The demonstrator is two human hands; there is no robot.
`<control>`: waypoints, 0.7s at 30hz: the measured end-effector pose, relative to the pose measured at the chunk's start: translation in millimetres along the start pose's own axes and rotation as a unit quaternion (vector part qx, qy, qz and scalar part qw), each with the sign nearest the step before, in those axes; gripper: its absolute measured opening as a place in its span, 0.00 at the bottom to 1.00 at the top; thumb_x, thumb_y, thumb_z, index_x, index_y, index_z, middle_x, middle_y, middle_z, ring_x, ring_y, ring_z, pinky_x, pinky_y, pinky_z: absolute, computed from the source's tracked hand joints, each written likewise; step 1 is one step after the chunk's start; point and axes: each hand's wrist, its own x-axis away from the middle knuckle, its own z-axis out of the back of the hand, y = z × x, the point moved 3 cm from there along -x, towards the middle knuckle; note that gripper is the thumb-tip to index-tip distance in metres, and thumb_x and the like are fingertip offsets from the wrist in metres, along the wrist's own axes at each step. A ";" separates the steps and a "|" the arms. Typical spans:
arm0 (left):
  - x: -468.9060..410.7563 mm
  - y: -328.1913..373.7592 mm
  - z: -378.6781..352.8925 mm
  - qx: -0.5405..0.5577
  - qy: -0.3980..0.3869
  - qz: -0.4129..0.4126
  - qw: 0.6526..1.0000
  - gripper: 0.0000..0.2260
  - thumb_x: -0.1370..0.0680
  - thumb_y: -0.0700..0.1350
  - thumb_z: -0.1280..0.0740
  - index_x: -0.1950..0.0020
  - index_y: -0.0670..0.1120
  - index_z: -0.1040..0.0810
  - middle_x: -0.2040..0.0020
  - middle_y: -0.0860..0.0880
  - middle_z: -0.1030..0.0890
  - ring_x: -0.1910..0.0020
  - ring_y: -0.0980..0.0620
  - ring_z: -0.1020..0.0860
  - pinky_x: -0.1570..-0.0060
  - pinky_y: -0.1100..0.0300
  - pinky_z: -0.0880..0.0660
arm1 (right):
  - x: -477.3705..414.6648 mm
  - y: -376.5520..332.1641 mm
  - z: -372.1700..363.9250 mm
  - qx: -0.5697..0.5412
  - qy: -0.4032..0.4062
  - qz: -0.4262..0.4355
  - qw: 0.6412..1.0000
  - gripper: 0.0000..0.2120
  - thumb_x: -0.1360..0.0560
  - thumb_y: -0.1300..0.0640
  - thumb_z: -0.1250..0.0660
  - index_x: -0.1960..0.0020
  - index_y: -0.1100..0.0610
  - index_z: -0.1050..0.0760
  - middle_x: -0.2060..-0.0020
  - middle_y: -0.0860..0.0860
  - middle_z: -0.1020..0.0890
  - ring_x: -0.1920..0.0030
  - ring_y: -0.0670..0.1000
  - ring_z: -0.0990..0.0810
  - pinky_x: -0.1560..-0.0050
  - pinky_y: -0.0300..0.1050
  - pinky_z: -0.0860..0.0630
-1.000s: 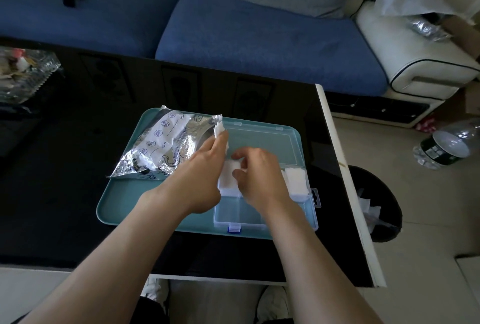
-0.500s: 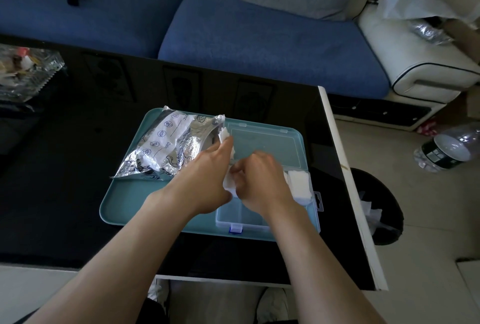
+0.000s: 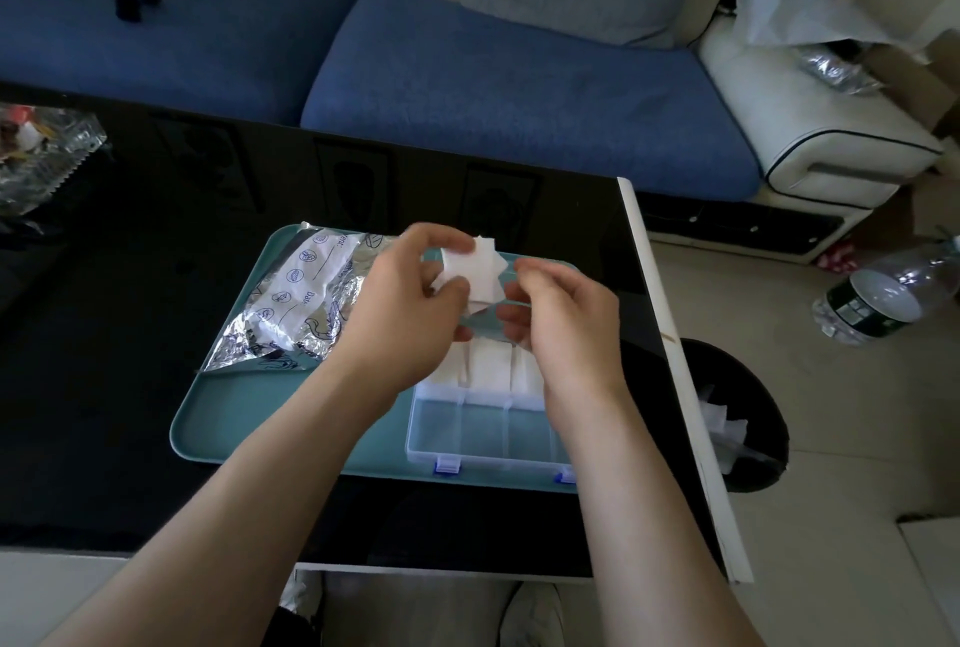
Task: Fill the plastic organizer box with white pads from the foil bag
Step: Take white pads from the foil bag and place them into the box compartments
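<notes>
A clear plastic organizer box [image 3: 488, 438] with blue latches lies on the right part of a teal tray [image 3: 249, 418]. White pads [image 3: 488, 368] fill the far row of its compartments; the near row shows none. The crumpled foil bag [image 3: 301, 303] lies on the tray's left part. My left hand [image 3: 410, 303] holds a small fanned stack of white pads [image 3: 472, 272] in the air above the box's far side. My right hand [image 3: 558, 314] is just right of that stack, fingers curled, fingertips pinching its right edge.
The tray rests on a glossy black table [image 3: 156, 283] whose white right edge [image 3: 675, 376] is close to the box. A black bin [image 3: 737, 412] stands on the floor to the right, a plastic bottle [image 3: 883, 298] beyond it. A glass dish [image 3: 36, 153] is at far left.
Both hands have risen from the box's compartments, and a stack of pads now hangs between them above the box. The far-row pads are uncovered.
</notes>
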 end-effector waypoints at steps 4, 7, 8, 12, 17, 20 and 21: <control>0.8 -0.6 -8.8 0.129 -0.029 0.057 0.990 0.17 0.18 0.33 0.32 0.32 0.46 0.31 0.52 0.44 0.12 0.53 0.45 0.12 0.54 0.54 0.15 | 5.6 -7.1 4.7 0.013 -0.046 0.028 0.998 0.06 0.18 0.55 0.30 0.45 0.48 0.15 0.58 0.43 0.13 0.58 0.43 0.13 0.62 0.33 0.21; -0.6 0.7 -12.9 0.136 -0.064 0.070 0.986 0.14 0.18 0.34 0.30 0.34 0.42 0.27 0.53 0.43 0.11 0.56 0.45 0.12 0.53 0.55 0.15 | 2.0 -10.4 13.9 0.055 -0.051 0.089 0.993 0.12 0.18 0.52 0.30 0.35 0.45 0.19 0.53 0.46 0.14 0.54 0.38 0.15 0.59 0.30 0.22; 0.3 2.7 -15.0 0.127 -0.080 0.070 0.986 0.13 0.18 0.34 0.30 0.35 0.42 0.25 0.53 0.42 0.11 0.57 0.45 0.12 0.52 0.55 0.15 | 0.9 -10.8 15.9 0.078 -0.059 0.110 0.989 0.13 0.17 0.52 0.30 0.33 0.45 0.20 0.50 0.45 0.15 0.52 0.38 0.16 0.58 0.30 0.22; 4.7 6.0 -22.3 0.127 -0.109 0.084 0.982 0.09 0.18 0.35 0.30 0.40 0.44 0.21 0.56 0.42 0.11 0.56 0.45 0.12 0.52 0.55 0.14 | -5.6 -8.7 24.1 0.187 0.016 0.218 0.958 0.10 0.19 0.57 0.28 0.39 0.50 0.15 0.46 0.44 0.14 0.48 0.41 0.16 0.53 0.30 0.21; 3.4 4.0 -25.8 0.171 -0.115 0.082 0.975 0.14 0.18 0.32 0.32 0.36 0.46 0.20 0.50 0.41 0.12 0.50 0.45 0.12 0.50 0.55 0.15 | -9.8 -7.3 33.4 0.176 0.078 0.231 0.954 0.08 0.23 0.57 0.22 0.45 0.53 0.12 0.55 0.43 0.13 0.54 0.41 0.14 0.55 0.33 0.18; 4.1 4.5 -25.4 0.189 -0.123 0.081 0.971 0.17 0.21 0.30 0.29 0.35 0.46 0.20 0.46 0.41 0.13 0.48 0.43 0.12 0.49 0.53 0.15 | -10.5 -6.7 33.2 0.176 0.083 0.223 0.955 0.07 0.24 0.57 0.22 0.46 0.54 0.13 0.56 0.44 0.13 0.56 0.41 0.14 0.58 0.32 0.19; 4.2 4.6 -25.0 0.186 -0.121 0.079 0.972 0.18 0.22 0.29 0.28 0.35 0.46 0.19 0.46 0.41 0.13 0.48 0.42 0.12 0.49 0.53 0.15 | -10.6 -6.4 32.8 0.177 0.083 0.220 0.956 0.07 0.23 0.57 0.22 0.46 0.54 0.13 0.56 0.44 0.13 0.56 0.41 0.14 0.59 0.32 0.20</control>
